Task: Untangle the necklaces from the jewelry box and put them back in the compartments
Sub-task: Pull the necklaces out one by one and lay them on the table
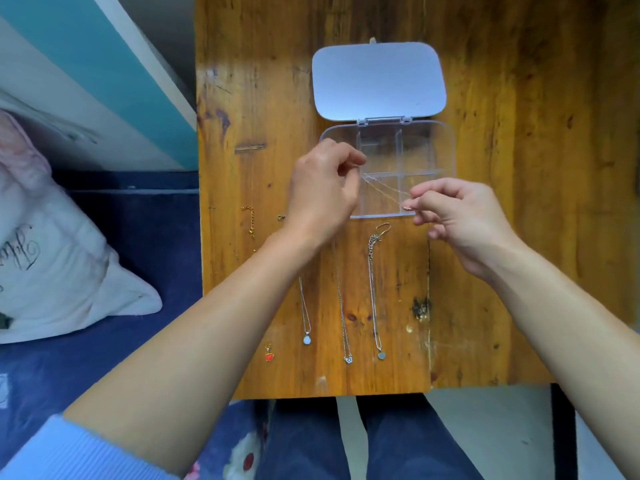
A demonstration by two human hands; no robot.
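Observation:
A clear plastic jewelry box (446,157) with several compartments lies open on the wooden table, its white lid (378,79) folded back. Over the box's near half, my left hand (322,192) and my right hand (460,216) pinch the two ends of a thin silver chain (384,187) stretched between them. In front of the box, three silver necklaces lie straight on the wood: one with a round white pendant (307,339), one with a small openwork pendant (348,359), one with a grey pendant (381,355). A gold necklace with a red pendant (269,356) is partly hidden under my left forearm.
The table (519,237) ends close to my lap at the bottom. A blue bed with a white pillow (52,265) lies to the left. A dark stain (420,308) marks the wood near the right seam.

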